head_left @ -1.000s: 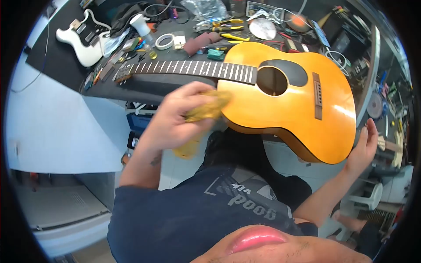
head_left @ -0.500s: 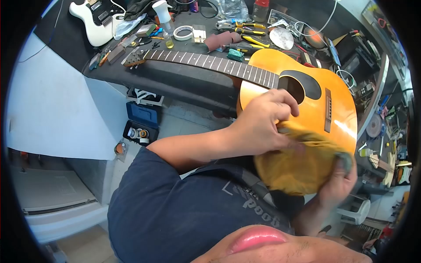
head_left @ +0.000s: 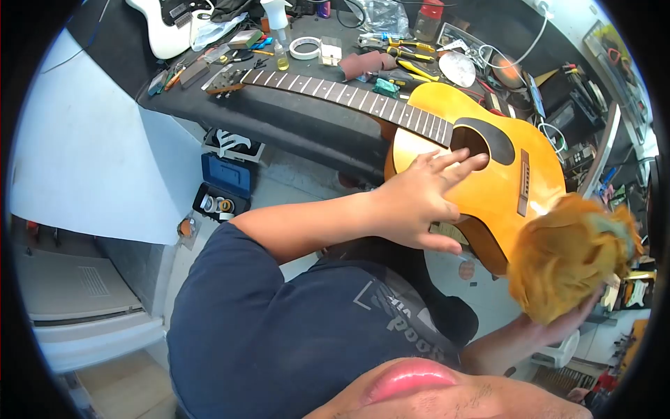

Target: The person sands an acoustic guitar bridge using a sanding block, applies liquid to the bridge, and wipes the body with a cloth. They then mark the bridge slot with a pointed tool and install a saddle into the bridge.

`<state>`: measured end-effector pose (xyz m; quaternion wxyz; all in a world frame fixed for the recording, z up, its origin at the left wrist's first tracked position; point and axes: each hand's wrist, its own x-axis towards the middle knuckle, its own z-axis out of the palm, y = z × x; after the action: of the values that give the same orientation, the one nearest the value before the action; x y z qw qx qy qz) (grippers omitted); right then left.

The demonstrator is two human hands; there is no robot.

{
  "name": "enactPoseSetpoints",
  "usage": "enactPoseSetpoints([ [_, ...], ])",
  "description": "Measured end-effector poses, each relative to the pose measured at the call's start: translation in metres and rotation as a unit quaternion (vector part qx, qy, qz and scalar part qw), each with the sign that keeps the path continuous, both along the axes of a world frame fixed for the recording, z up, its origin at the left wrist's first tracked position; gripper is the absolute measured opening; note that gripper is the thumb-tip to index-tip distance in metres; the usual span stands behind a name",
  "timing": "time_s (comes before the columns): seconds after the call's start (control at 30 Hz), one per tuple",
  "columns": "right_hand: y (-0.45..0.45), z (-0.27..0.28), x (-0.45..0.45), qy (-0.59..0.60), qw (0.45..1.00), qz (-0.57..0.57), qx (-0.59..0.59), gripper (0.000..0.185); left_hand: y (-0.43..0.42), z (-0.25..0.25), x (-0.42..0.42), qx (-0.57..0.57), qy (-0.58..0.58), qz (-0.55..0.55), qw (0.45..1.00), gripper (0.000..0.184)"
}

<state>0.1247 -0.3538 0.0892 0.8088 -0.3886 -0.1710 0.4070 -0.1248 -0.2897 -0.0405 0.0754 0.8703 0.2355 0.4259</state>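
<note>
A yellow-orange acoustic guitar (head_left: 481, 174) lies face up, its neck (head_left: 342, 96) pointing left along the padded bench edge. My left hand (head_left: 422, 199) is over the near side of the guitar body, close to the sound hole. Its fingers are spread and nothing is in them; whether it touches the top I cannot tell. Off the lower right end of the body, my right hand (head_left: 585, 309) holds up a bunched yellow cloth (head_left: 558, 255). The cloth is blurred and hides most of the fingers. A dark bridge (head_left: 524, 183) sits on the guitar top.
Behind the guitar, the bench holds pliers (head_left: 412, 52), a roll of white tape (head_left: 304, 48), a spray bottle (head_left: 276, 17) and rolled brown sandpaper (head_left: 366, 64). A white electric guitar (head_left: 167, 31) is at the back left. A blue toolbox (head_left: 225, 178) stands open on the floor.
The left hand has let go of the cloth and spread its fingers. The right hand has carried the cloth to the right, away from the left hand. The view has shifted slightly.
</note>
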Motion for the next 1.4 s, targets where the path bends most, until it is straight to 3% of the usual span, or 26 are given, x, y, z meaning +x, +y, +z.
enactPoseSetpoints([
  [0.07,-0.001,0.007,-0.012,-0.045,0.997,-0.044,0.051,0.065,0.004,-0.009,-0.009,-0.013,-0.02,-0.038,0.999,0.08],
  [0.13,-0.007,0.001,-0.012,-0.069,0.995,-0.038,0.058,0.067,-0.006,0.018,0.002,-0.014,-0.139,-0.087,0.986,0.094],
  [0.17,-0.011,-0.013,-0.005,-0.04,0.996,0.06,0.046,0.067,-0.008,0.03,0.012,-0.012,-0.209,-0.128,0.97,0.104],
  [0.23,-0.012,-0.053,-0.007,-0.075,0.969,0.221,0.077,0.064,-0.017,0.034,0.032,-0.073,-0.208,-0.168,0.961,0.111],
  [0.3,-0.016,-0.078,-0.023,-0.048,0.935,0.325,0.133,0.06,-0.021,0.033,0.039,-0.096,-0.2,-0.141,0.965,0.103],
  [0.4,-0.014,-0.087,-0.015,-0.195,0.921,0.32,0.102,0.059,-0.016,0.024,0.036,-0.1,-0.169,-0.094,0.976,0.09],
  [0.43,-0.018,-0.083,-0.005,-0.179,0.923,0.335,0.069,0.057,-0.014,0.028,0.035,-0.064,-0.189,-0.056,0.978,0.069],
  [0.53,-0.013,-0.083,0.018,-0.255,0.891,0.357,0.114,0.057,0.007,0.041,0.009,-0.012,-0.102,0.046,0.994,0.055],
  [0.67,-0.03,-0.067,0.066,-0.411,0.861,0.286,0.085,0.059,0.064,0.049,-0.015,-0.096,-0.141,0.247,0.954,0.049],
  [0.73,-0.05,-0.044,0.061,-0.465,0.854,0.163,0.167,0.045,0.115,0.051,-0.032,-0.212,-0.178,0.207,0.938,0.054],
  [0.83,-0.084,-0.018,0.118,-0.581,0.679,0.186,0.408,0.027,0.19,0.061,-0.058,-0.209,-0.041,0.312,0.926,0.066],
  [0.9,-0.099,0.015,0.123,-0.589,0.6,0.25,0.48,0.029,0.252,0.061,-0.073,-0.188,-0.011,0.347,0.919,0.076],
  [0.93,-0.105,0.026,0.106,-0.568,0.614,0.257,0.484,0.034,0.273,0.055,-0.078,-0.159,-0.015,0.357,0.92,0.08],
  [0.97,-0.11,0.034,0.085,-0.546,0.627,0.263,0.49,0.042,0.218,0.084,-0.043,-0.246,-0.273,0.158,0.916,0.028],
  [1.0,-0.114,0.04,0.066,-0.524,0.639,0.266,0.496,0.051,0.237,0.083,-0.053,-0.238,-0.11,0.252,0.932,0.044],
  [1.07,-0.116,0.047,0.051,-0.51,0.663,0.256,0.484,0.057,0.293,0.084,-0.083,-0.197,0.22,0.41,0.863,0.083],
  [1.13,-0.115,0.05,0.052,-0.515,0.682,0.258,0.451,0.049,0.259,0.097,-0.087,-0.17,0.277,0.331,0.886,0.091],
  [1.27,-0.117,0.055,0.069,-0.492,0.698,0.342,0.393,0.045,0.135,0.11,-0.079,-0.188,0.121,0.329,0.918,0.059],
  [1.4,-0.095,0.046,0.056,-0.449,0.712,0.312,0.439,0.052,0.06,0.09,-0.122,-0.241,-0.049,0.252,0.936,0.042],
])
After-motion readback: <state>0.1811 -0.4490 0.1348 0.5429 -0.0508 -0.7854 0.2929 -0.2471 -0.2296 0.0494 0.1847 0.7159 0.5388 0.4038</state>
